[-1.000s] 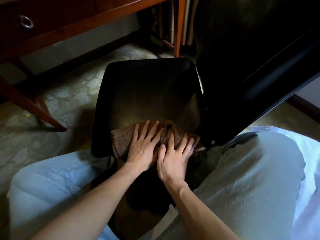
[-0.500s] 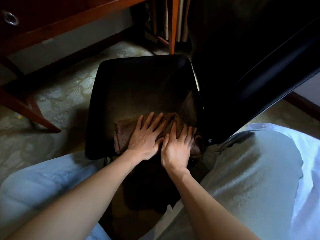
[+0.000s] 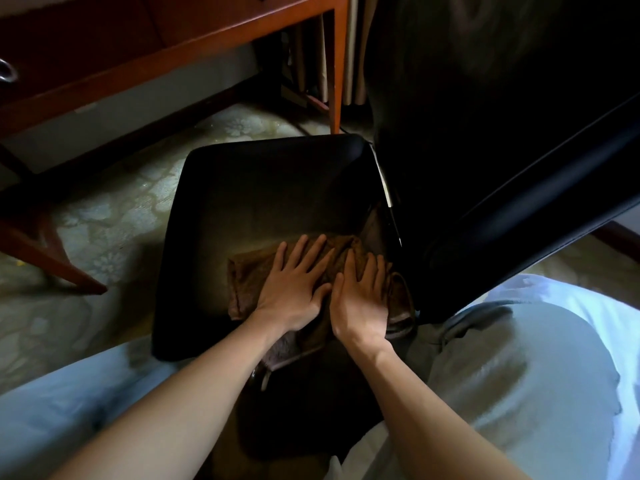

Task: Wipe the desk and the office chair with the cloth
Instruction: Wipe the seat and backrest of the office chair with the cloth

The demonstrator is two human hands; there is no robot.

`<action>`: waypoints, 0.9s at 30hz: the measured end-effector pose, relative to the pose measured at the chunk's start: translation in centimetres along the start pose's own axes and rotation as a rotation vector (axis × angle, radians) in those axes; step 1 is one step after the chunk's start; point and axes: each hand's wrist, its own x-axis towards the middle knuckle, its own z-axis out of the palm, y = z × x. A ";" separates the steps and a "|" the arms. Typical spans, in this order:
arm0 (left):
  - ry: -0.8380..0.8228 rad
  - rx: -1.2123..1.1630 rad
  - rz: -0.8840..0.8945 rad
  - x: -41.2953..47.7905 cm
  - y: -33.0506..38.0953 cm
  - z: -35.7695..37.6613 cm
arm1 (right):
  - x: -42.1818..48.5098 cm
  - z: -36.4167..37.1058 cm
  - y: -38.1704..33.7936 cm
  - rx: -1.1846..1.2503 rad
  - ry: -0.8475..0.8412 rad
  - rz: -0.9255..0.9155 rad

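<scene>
Brown cloth (image 3: pixel 249 271) lies bunched at the near right corner of the office chair seat (image 3: pixel 263 195), against the backrest (image 3: pixel 485 133). Its middle is hidden under the hands, and one fold droops over the seat's near edge. Left hand (image 3: pixel 294 282) and right hand (image 3: pixel 360 299) press flat on it, side by side, fingers straight. Backrest too dark for detail. Desk (image 3: pixel 173 36) cut off at top; drawer pull (image 3: pixel 7 71) half visible at left edge.

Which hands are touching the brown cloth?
Touching, both. The head view shows the left hand and right hand pressed flat on the cloth on the chair seat.
</scene>
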 end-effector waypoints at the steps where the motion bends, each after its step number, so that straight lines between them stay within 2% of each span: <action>1: 0.000 0.002 -0.004 0.4 0.0 -0.1 | 0.5 -0.2 0.1 0.013 -0.025 -0.004; 7: 0.030 0.028 -0.033 2.9 0.0 -0.1 | 4.0 -1.0 0.4 0.033 -0.066 0.006; 12: 0.066 0.006 -0.043 5.3 -0.4 0.3 | 6.6 -0.7 0.9 -0.049 -0.024 -0.033; 27: 0.068 -0.015 -0.045 12.3 -2.1 -0.4 | 13.9 -0.8 0.0 -0.035 -0.013 0.043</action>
